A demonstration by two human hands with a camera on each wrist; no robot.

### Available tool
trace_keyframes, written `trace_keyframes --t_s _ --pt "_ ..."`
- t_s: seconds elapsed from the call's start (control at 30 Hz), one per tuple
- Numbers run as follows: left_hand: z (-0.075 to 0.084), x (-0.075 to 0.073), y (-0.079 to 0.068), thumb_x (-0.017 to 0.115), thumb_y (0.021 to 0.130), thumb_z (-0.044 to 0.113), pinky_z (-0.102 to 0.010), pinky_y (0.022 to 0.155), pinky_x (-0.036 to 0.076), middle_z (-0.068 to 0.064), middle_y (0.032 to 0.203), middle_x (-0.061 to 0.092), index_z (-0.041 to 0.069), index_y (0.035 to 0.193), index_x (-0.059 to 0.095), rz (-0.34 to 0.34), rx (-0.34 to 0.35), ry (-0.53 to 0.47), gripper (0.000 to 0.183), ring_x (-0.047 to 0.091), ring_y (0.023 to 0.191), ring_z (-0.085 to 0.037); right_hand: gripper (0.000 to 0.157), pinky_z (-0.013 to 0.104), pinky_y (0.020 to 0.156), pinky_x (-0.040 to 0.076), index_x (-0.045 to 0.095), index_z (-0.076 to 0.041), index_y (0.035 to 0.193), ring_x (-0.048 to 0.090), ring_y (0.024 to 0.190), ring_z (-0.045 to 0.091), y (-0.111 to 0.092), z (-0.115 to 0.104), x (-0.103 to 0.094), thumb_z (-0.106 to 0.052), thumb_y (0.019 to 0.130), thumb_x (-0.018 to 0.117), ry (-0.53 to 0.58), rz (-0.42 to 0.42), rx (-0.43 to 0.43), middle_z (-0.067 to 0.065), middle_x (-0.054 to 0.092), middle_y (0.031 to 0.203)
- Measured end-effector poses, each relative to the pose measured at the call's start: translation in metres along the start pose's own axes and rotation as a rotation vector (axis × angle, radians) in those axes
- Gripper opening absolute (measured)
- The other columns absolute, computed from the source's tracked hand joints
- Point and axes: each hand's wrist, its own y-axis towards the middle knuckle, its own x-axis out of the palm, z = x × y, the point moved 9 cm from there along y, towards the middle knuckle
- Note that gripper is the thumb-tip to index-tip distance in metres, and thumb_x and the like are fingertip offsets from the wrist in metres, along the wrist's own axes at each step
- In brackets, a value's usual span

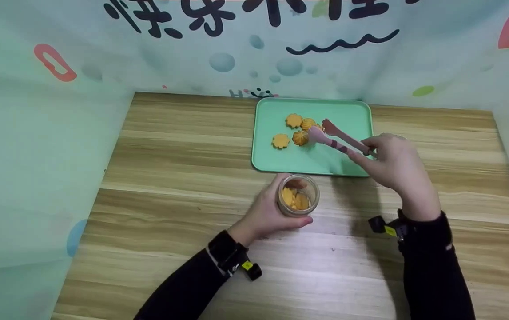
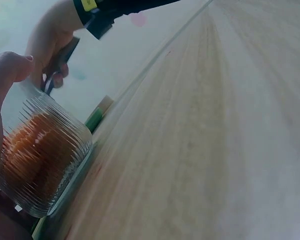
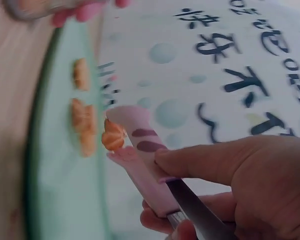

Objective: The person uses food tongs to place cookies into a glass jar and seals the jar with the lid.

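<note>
My left hand (image 1: 265, 218) grips a clear ribbed glass jar (image 1: 316, 205), its open mouth facing up in the head view. Several golden cookies (image 1: 300, 201) lie inside, also showing through the jar's wall in the left wrist view. With thumb and fingers, my right hand (image 1: 399, 162) holds pink-tipped tongs (image 1: 345, 137) over the green tray (image 1: 272, 163). Between the tong tips, a flower-shaped cookie (image 3: 113, 137) shows in the right wrist view. On the tray lie several more cookies, including a flat scalloped one (image 1: 280, 141) and a ridged one (image 1: 300, 138).
The wood-grain table (image 1: 170, 186) runs back to a printed cloth backdrop (image 1: 183, 66) right behind the tray. More cloth (image 1: 37, 169) hangs along the left side. The jar stands close in front of the tray's near edge.
</note>
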Motion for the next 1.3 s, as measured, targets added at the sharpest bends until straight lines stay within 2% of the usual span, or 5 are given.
trace_keyframes --t_s 0.13,0.33,0.73,1.03,1.3 --pt "-0.001 0.000 0.000 0.101 0.070 0.042 -0.034 0.121 0.046 0.007 0.136 0.068 0.032 0.143 0.050 0.000 -0.015 -0.006 0.090 0.061 0.131 -0.006 0.034 0.023 0.057 0.044 0.080 -0.009 0.111 0.060 0.070 0.013 -0.014 -0.009 -0.021 -0.041 0.098 0.077 0.094 -0.001 -0.025 0.011 0.075 0.104" --pt "-0.002 -0.001 0.000 0.102 0.068 0.039 -0.037 0.122 0.046 0.006 0.137 0.068 0.035 0.144 0.049 0.008 -0.026 -0.001 0.093 0.061 0.131 -0.008 0.024 0.016 0.054 0.045 0.080 -0.017 0.115 0.058 0.064 0.005 -0.041 -0.040 -0.048 -0.024 0.093 0.084 0.164 0.018 -0.249 -0.005 0.072 0.092" --pt "-0.006 0.000 -0.001 0.101 0.068 0.041 -0.035 0.110 0.056 0.011 0.137 0.065 0.038 0.145 0.048 0.003 -0.087 -0.007 0.094 0.063 0.126 -0.011 0.029 0.012 0.055 0.042 0.078 -0.024 0.111 0.051 0.062 -0.001 -0.078 -0.073 -0.056 -0.018 0.085 0.091 0.087 -0.112 -0.498 -0.016 0.066 0.089" --pt "-0.006 0.000 -0.002 0.102 0.068 0.041 -0.034 0.110 0.056 0.011 0.136 0.066 0.038 0.145 0.049 0.002 -0.078 -0.028 0.094 0.064 0.124 -0.010 0.028 0.011 0.059 0.041 0.078 -0.020 0.107 0.048 0.066 -0.003 -0.084 -0.083 -0.046 -0.021 0.083 0.092 -0.013 -0.104 -0.564 -0.016 0.065 0.091" --pt "-0.007 0.000 -0.002 0.102 0.067 0.042 -0.033 0.109 0.057 0.012 0.136 0.065 0.042 0.144 0.048 0.003 -0.103 -0.036 0.094 0.064 0.125 -0.009 0.032 0.011 0.054 0.038 0.080 -0.019 0.112 0.046 0.064 -0.005 -0.086 -0.084 -0.044 -0.023 0.082 0.093 -0.055 -0.078 -0.530 -0.012 0.071 0.095"
